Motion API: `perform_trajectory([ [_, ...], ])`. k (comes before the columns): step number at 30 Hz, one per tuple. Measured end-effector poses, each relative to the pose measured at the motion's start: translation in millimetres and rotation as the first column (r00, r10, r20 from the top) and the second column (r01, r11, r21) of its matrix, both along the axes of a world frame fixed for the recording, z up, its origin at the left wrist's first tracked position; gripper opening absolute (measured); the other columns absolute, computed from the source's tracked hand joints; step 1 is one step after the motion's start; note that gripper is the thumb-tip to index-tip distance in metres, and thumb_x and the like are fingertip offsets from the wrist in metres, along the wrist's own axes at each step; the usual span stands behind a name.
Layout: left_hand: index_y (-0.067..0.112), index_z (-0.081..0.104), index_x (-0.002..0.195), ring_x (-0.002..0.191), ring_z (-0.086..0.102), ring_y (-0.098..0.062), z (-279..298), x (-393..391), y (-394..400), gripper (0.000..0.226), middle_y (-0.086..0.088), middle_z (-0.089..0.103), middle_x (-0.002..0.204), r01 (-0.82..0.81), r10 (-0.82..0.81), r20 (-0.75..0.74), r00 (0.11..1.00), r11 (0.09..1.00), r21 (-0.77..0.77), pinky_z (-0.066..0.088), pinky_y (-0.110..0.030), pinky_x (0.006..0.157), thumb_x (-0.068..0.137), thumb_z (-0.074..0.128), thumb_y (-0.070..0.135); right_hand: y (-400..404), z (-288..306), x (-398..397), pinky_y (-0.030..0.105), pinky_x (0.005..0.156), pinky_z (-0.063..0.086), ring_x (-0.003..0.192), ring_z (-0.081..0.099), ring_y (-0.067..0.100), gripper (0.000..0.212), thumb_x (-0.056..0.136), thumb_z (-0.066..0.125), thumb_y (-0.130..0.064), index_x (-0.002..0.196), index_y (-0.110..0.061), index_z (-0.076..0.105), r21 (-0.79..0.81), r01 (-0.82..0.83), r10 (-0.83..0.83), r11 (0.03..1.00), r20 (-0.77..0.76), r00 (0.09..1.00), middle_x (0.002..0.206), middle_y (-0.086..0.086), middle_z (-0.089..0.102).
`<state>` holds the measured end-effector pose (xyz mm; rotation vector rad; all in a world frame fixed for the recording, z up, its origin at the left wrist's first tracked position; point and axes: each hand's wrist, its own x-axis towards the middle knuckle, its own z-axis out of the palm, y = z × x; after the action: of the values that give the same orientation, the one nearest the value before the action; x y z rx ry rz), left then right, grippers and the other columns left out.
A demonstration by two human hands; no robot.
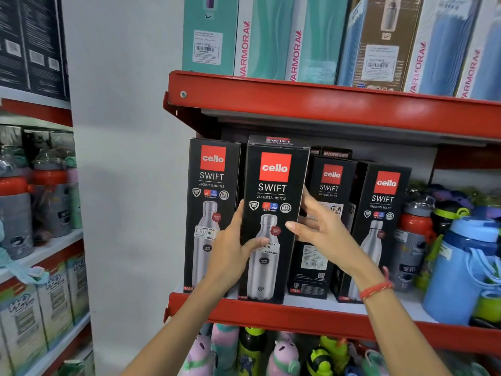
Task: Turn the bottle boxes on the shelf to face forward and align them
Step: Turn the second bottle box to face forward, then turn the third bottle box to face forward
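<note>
Gripping the second box [272, 221] on the red shelf [311, 313] between left hand [230, 248] and right hand [322, 229], two boxes face forward while the third box [321, 226] remains turned.

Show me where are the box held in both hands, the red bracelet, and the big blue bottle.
held box [273, 185], head view, front face.
red bracelet [375, 290], head view, band on wrist.
big blue bottle [458, 280], head view, body.

You have four boxes in a row on the shelf [311, 312]. Held box [273, 213] sits forward of the rest, leftmost box [211, 207] at its 9 o'clock, third box [322, 226] behind at 3 o'clock, fourth box [379, 221] farther right. Loose bottles [461, 267] stand right of those.
</note>
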<state>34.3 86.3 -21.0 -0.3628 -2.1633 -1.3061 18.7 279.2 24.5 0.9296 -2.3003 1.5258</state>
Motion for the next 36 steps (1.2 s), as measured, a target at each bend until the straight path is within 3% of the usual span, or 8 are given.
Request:
perform_trajectory([
  [5,0.02,0.014,0.151,0.094,0.063,-0.02,2.7,-12.6,4.8,0.085,-0.008,0.066,0.12,-0.083,0.089,0.058,0.994,0.992,-0.097,0.047,-0.027,0.082,0.086,0.067,0.027,-7.6,-8.3,-10.3,0.012,0.091,0.049,0.119,0.052,-0.009,0.076,0.094,0.058,-0.004,0.152,-0.036,0.021,-0.042,0.065,-0.064,0.997,0.031,0.997,0.148,-0.011,0.046],
  [11,0.009,0.027,0.143,0.098,0.063,-0.038,6.8,-22.2,9.5,0.071,-0.021,0.067,0.107,-0.189,0.217,0.122,0.968,0.96,-0.206,0.05,-0.039,0.08,0.087,0.064,0.033,-20.3,-14.1,-18.6,0.038,0.103,0.048,0.109,0.06,-0.005,0.071,0.094,0.058,-0.004,0.15,-0.032,0.026,-0.093,0.174,-0.175,0.98,0.003,0.985,0.121,-0.029,0.053],
  [16,0.004,0.033,0.139,0.094,0.063,-0.038,8.7,-23.1,15.1,0.07,-0.023,0.067,0.099,-0.291,0.336,0.141,0.931,0.919,-0.267,0.052,-0.041,0.077,0.085,0.064,0.037,-22.5,-23.9,-22.8,0.035,0.1,0.051,0.104,0.064,-0.002,0.06,0.092,0.062,-0.007,0.145,-0.026,0.04,-0.126,0.252,-0.258,0.96,-0.034,0.966,0.123,-0.017,0.058],
  [20,0.002,0.031,0.141,0.09,0.065,-0.035,7.5,-20.6,16.0,0.068,-0.021,0.069,0.092,-0.344,0.406,0.105,0.908,0.865,-0.366,0.052,-0.041,0.077,0.089,0.059,0.035,-17.3,-30.2,-20.9,0.027,0.08,0.058,0.082,0.07,0.01,0.031,0.09,0.066,-0.018,0.121,-0.015,0.067,-0.325,0.622,-0.697,0.713,-0.226,0.681,0.107,0.006,0.075],
  [23,0.003,0.027,0.144,0.091,0.066,-0.03,4.4,-15.8,19.8,0.068,-0.017,0.069,0.095,-0.385,0.436,0.048,0.899,0.837,-0.389,0.049,-0.035,0.075,0.092,0.056,0.035,-10.9,-18.7,-23.2,0.03,0.089,0.041,0.109,0.051,0.028,0.07,0.081,0.073,-0.036,0.139,-0.007,0.047,-0.287,0.814,-0.858,0.506,-0.264,0.441,0.122,0.013,0.057],
  [30,-0.005,0.041,0.138,0.069,0.073,-0.024,-18.4,-17.8,24.1,0.092,-0.021,0.061,0.129,-0.517,0.483,-0.198,0.853,0.727,-0.451,0.051,-0.023,0.05,0.058,0.086,-0.007,-17.1,-22.4,-32.8,0.043,0.09,0.046,0.119,0.041,0.037,0.118,0.07,0.077,-0.053,0.151,-0.001,0.01,-0.026,0.889,-0.877,0.456,-0.183,0.444,0.136,0.023,0.044],
  [34,-0.005,0.043,0.137,0.122,0.058,-0.034,-18.6,-12.7,31.7,0.086,-0.024,0.048,0.142,-0.585,0.437,-0.421,0.795,0.737,-0.339,0.054,-0.026,0.086,0.06,0.081,-0.014,-14.7,-19.9,-28.6,0.043,0.092,0.045,0.12,0.046,0.039,0.113,0.07,0.08,-0.044,0.15,0.0,0.014,-0.07,0.858,-0.86,0.508,-0.097,0.501,0.139,0.023,0.041],
  [36,-0.003,0.048,0.134,0.123,0.056,-0.032,-13.6,-7.6,38.3,0.069,-0.021,0.052,0.138,-0.542,0.362,-0.473,0.803,0.774,-0.328,0.046,-0.024,0.094,0.071,0.076,-0.007,-9.7,-21.8,-21.0,0.042,0.096,0.041,0.123,0.045,0.038,0.112,0.066,0.082,-0.043,0.149,-0.001,0.019,-0.118,0.843,-0.851,0.525,-0.08,0.519,0.14,0.021,0.041],
])
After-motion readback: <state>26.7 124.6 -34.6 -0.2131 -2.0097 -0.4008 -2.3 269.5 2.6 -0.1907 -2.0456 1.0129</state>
